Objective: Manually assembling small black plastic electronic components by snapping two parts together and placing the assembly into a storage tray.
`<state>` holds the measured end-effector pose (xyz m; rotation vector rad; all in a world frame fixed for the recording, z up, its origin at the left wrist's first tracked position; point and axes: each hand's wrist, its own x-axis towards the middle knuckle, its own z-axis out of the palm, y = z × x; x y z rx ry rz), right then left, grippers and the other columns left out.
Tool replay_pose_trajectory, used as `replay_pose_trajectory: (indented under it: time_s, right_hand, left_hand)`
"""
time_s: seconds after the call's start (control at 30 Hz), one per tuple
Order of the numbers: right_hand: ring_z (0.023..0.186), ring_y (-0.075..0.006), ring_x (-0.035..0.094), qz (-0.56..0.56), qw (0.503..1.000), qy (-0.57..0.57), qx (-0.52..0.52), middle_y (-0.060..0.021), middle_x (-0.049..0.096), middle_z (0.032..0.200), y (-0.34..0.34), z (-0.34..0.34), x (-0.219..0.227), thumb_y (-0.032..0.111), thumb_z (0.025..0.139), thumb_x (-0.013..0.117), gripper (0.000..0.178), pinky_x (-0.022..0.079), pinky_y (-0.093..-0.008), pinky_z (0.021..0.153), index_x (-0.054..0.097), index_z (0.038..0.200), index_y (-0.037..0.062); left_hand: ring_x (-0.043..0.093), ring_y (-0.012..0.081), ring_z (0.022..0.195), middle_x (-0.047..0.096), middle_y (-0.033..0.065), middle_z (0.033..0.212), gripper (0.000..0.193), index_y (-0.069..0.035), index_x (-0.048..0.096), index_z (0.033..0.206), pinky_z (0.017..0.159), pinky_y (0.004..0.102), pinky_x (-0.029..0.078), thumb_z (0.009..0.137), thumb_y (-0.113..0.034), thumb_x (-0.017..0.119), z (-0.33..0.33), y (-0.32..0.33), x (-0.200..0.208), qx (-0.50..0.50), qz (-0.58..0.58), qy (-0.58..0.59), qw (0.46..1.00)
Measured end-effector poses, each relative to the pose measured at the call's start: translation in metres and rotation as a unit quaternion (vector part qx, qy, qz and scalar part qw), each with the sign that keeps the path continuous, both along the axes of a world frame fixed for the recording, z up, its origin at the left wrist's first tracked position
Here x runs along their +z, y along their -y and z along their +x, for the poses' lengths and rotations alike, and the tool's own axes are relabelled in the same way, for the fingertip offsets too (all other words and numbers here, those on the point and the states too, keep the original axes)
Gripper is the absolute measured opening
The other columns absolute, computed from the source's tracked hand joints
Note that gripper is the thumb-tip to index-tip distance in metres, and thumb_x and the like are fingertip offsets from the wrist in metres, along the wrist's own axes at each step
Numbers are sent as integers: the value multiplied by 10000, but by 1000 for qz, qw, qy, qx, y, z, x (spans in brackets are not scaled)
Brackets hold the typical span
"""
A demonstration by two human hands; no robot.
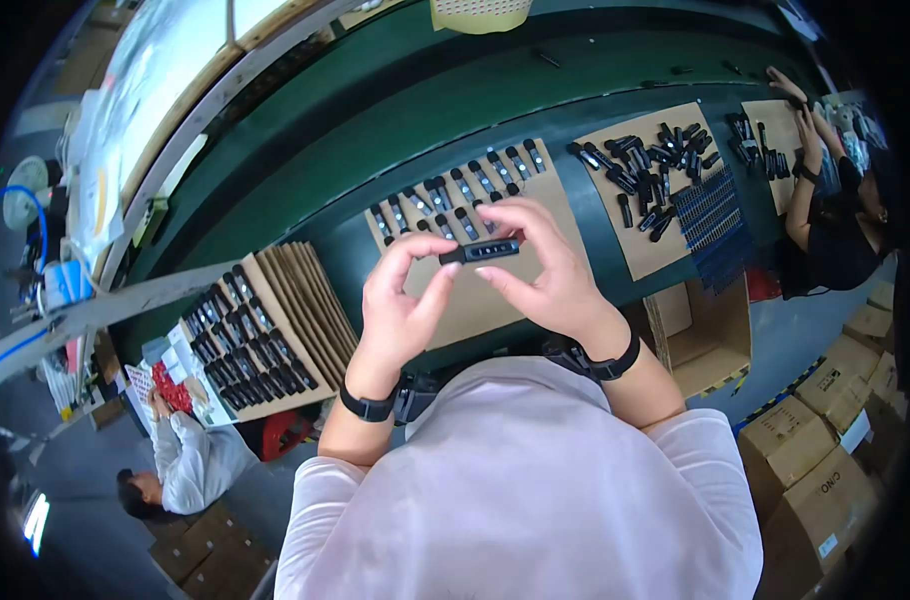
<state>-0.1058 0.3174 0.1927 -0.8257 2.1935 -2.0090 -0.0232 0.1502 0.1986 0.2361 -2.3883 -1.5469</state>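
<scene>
A small black stick-shaped device (483, 250) with a row of small marks along its face lies level between my hands, above the cardboard sheet. Thumb and forefinger of my left hand (403, 295) pinch its dark left end. My right hand (555, 275) curls round its right end, forefinger above and thumb just below; where its other fingers press is partly hidden. Beyond my hands, several similar black devices (462, 183) with grey panels lie in slanting rows on the brown cardboard sheet (567, 225).
Left stand upright cardboard sheets (310, 300) beside a board of black devices (245, 345). Right lies a loose device pile (645, 165) on cardboard, with an open box (710, 335) below. One co-worker (200, 460) sits left, another (840, 220) right. Stacked cartons (820, 480) fill the lower right.
</scene>
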Motion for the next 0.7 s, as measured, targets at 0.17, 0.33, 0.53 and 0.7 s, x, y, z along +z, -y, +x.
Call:
replay_pose_trajectory:
  time_s: [0.17, 0.33, 0.53, 0.7]
  right_hand:
    - [797, -206, 584, -18, 987, -73, 141, -100, 628, 917, -12, 15, 23, 3, 745, 730, 295, 460, -307, 705, 626, 1020, 23]
    - [761, -215, 581, -51, 980, -108, 159, -88, 631, 869, -22, 28, 34, 2, 734, 738, 293, 454, -307, 686, 630, 1006, 21]
    - [745, -217, 578, -59, 975, -143, 157, -82, 623, 839, -33, 35, 41, -8, 718, 741, 304, 447, -297, 670, 635, 1002, 19]
    - [742, -222, 578, -37, 983, -92, 152, -85, 619, 836, -45, 40, 44, -15, 716, 734, 297, 449, -305, 673, 649, 998, 27]
  left_hand:
    - [606, 220, 913, 652, 101, 964, 235, -13, 621, 1002, 842, 314, 467, 780, 17, 693, 32, -14, 37, -25, 16, -52, 998]
    - [600, 244, 917, 650, 110, 968, 254, -11, 622, 1009, 846, 339, 459, 768, 8, 699, 49, -23, 50, -51, -27, -90, 994]
    - [600, 251, 902, 649, 109, 951, 258, -12, 627, 1013, 840, 347, 459, 771, -27, 714, 58, -36, 62, -41, -14, -84, 996]
    - [607, 245, 892, 657, 96, 935, 228, -16, 641, 983, 837, 343, 459, 776, -56, 728, 58, -41, 61, -39, -25, -90, 995]
